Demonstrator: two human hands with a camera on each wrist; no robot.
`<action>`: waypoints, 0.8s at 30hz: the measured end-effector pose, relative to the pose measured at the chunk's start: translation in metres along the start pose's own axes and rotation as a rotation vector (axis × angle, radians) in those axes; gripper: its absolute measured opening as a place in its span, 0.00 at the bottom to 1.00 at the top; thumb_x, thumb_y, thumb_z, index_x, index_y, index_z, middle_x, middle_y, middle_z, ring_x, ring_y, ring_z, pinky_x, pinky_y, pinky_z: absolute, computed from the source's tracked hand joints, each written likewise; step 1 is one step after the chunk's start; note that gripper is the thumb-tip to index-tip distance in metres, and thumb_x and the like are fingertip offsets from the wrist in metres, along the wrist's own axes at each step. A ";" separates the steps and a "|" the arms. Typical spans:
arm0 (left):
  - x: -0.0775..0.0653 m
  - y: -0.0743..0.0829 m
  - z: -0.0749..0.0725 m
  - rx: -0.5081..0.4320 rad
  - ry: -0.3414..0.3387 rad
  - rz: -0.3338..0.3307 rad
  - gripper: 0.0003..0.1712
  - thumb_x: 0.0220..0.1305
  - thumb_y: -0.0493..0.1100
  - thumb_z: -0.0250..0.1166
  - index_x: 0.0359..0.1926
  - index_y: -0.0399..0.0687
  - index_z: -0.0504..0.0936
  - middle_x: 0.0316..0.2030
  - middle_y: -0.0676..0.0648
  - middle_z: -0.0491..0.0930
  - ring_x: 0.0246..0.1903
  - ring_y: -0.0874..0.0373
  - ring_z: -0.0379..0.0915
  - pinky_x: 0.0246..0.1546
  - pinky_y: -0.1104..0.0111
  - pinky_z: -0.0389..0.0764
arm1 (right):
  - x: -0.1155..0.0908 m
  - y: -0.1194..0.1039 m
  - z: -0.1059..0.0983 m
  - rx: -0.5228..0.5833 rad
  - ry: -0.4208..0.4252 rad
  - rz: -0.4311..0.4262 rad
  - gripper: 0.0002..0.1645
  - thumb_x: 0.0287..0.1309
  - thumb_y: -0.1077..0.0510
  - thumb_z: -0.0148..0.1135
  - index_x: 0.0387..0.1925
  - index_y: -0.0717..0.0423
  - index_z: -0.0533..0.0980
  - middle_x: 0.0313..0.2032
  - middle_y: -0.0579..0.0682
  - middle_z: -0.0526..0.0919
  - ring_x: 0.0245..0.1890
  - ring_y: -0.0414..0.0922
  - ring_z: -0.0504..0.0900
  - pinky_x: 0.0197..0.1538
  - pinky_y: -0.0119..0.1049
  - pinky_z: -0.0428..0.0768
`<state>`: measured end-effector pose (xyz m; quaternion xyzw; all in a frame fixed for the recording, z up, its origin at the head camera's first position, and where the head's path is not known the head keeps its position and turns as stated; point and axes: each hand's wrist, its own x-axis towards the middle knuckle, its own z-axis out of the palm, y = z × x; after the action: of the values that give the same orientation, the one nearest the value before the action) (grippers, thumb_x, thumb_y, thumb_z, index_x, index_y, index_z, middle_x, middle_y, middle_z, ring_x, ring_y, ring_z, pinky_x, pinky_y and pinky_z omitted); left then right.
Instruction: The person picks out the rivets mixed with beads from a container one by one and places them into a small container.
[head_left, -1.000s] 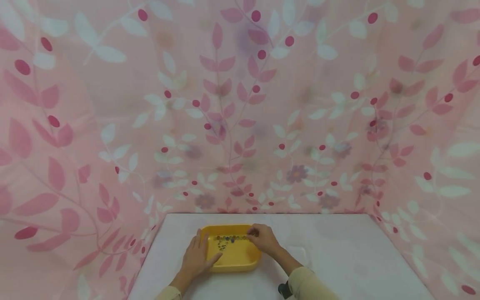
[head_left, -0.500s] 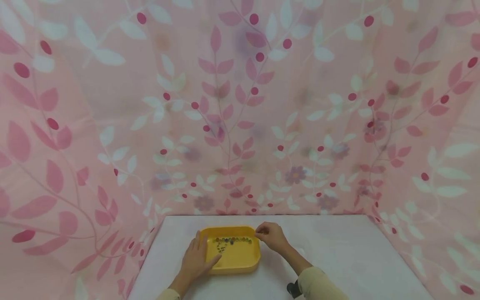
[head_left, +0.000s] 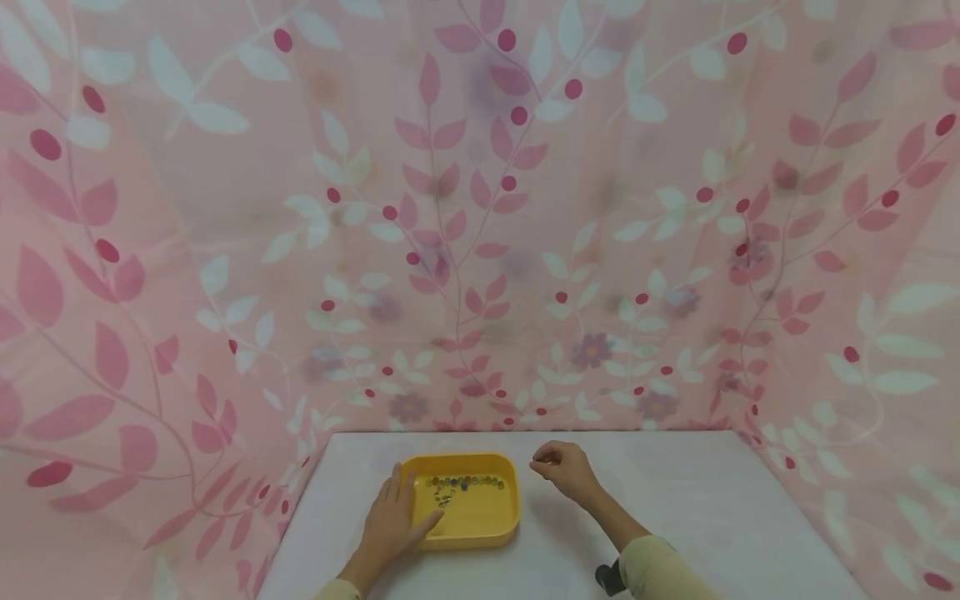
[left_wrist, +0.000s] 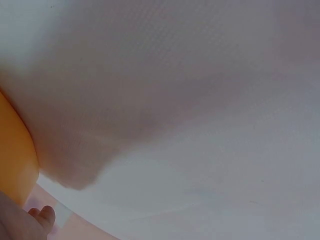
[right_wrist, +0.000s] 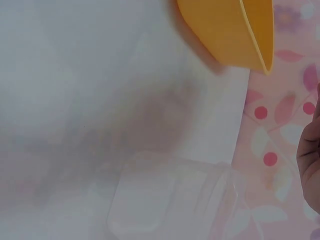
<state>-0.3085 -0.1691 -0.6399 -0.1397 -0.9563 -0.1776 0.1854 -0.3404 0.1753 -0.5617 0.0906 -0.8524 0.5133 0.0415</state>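
A yellow tray [head_left: 480,533] stands on the white table. Along its far side runs a row of small, coloured, glassy marbles [head_left: 480,481], and a smaller cluster of tiny pieces [head_left: 445,498] lies below the row's left part. My left hand [head_left: 390,512] rests over the tray's left rim with straight fingers, the thumb spread across its inside. Beyond the tray's right rim, above the table, is my right hand [head_left: 566,473], its fingers bent and fingertips close together. Whether anything small sits between them cannot be made out.
A clear plastic container [right_wrist: 145,200] lies on the white table [right_wrist: 75,75] in the right wrist view, apart from the yellow tray. Pink curtains [head_left: 480,250] with leaf patterns surround the table behind and at the sides. A dark device [head_left: 611,577] is at the right wrist.
My right hand has left the right end of the marble row and moved rightward, past the tray's rim. The left hand keeps its place on the tray, and the marble row stays put.
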 end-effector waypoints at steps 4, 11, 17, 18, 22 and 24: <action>0.002 -0.002 0.001 -0.002 0.005 0.007 0.55 0.57 0.72 0.61 0.67 0.30 0.67 0.70 0.25 0.58 0.62 0.27 0.65 0.59 0.40 0.71 | -0.003 0.002 -0.007 0.017 0.020 0.014 0.04 0.55 0.62 0.71 0.32 0.58 0.83 0.29 0.51 0.87 0.24 0.41 0.80 0.28 0.30 0.80; 0.010 0.001 -0.002 -0.027 -0.004 0.012 0.54 0.58 0.71 0.62 0.68 0.30 0.66 0.71 0.25 0.56 0.62 0.28 0.64 0.59 0.40 0.70 | -0.007 0.009 -0.032 0.001 0.068 0.028 0.04 0.53 0.62 0.73 0.31 0.56 0.83 0.30 0.51 0.87 0.24 0.42 0.79 0.26 0.30 0.78; 0.008 0.000 -0.003 -0.022 -0.047 -0.027 0.54 0.58 0.71 0.63 0.69 0.32 0.65 0.72 0.26 0.55 0.64 0.28 0.63 0.61 0.40 0.69 | -0.014 0.016 -0.049 0.033 0.090 0.071 0.05 0.54 0.62 0.72 0.32 0.58 0.83 0.31 0.53 0.88 0.24 0.43 0.79 0.27 0.31 0.79; 0.007 -0.001 -0.003 -0.020 -0.055 -0.032 0.55 0.58 0.71 0.62 0.69 0.32 0.65 0.72 0.26 0.55 0.64 0.28 0.62 0.61 0.40 0.69 | -0.015 0.017 -0.050 0.031 0.087 0.073 0.05 0.54 0.62 0.72 0.33 0.58 0.83 0.31 0.53 0.88 0.24 0.42 0.79 0.28 0.32 0.79; 0.003 -0.003 0.001 -0.031 -0.077 -0.049 0.56 0.58 0.73 0.60 0.71 0.34 0.63 0.74 0.28 0.52 0.66 0.30 0.61 0.63 0.42 0.68 | -0.019 0.018 -0.057 0.008 0.074 0.075 0.06 0.55 0.60 0.72 0.35 0.58 0.83 0.33 0.51 0.88 0.25 0.40 0.78 0.29 0.34 0.81; 0.001 -0.004 0.004 -0.038 -0.062 -0.045 0.56 0.58 0.73 0.60 0.71 0.34 0.63 0.74 0.28 0.52 0.66 0.30 0.61 0.63 0.42 0.68 | -0.021 0.020 -0.059 0.005 0.077 0.086 0.06 0.56 0.59 0.72 0.35 0.57 0.83 0.33 0.51 0.88 0.26 0.40 0.79 0.30 0.35 0.81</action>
<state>-0.3121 -0.1713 -0.6441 -0.1272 -0.9610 -0.1954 0.1490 -0.3253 0.2392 -0.5545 0.0342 -0.8521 0.5197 0.0520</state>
